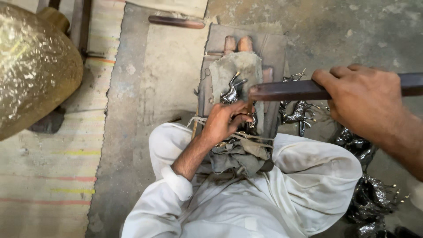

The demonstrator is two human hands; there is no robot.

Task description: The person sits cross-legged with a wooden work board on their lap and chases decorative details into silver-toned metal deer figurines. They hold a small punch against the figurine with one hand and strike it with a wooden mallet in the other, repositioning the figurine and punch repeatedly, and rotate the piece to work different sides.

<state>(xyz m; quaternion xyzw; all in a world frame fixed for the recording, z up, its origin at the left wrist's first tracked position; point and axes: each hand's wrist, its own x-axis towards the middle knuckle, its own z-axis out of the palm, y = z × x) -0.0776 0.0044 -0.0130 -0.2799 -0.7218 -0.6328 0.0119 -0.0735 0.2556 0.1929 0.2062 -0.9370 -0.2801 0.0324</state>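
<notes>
Glossy metal figurine point(230, 92), matt wooden file point(291, 90), rough cloth pad point(235, 66).

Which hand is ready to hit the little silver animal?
Probably the right hand: it grips the dark bar raised over the figurine. The left hand steadies the figurine.

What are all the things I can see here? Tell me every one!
Metal animal figure: one, silvery, on the grey pad under the left hand.
Grey pad: one, on the dark board ahead.
File-like bar: one, dark brown, held over the figure.
More figures: several, silvery, on the floor at right.
Hammered vessel: one, brassy, far left.
Striped mat: one, pale, left floor.
Left hand: steadies the figure.
Right hand: grips the bar.
</notes>
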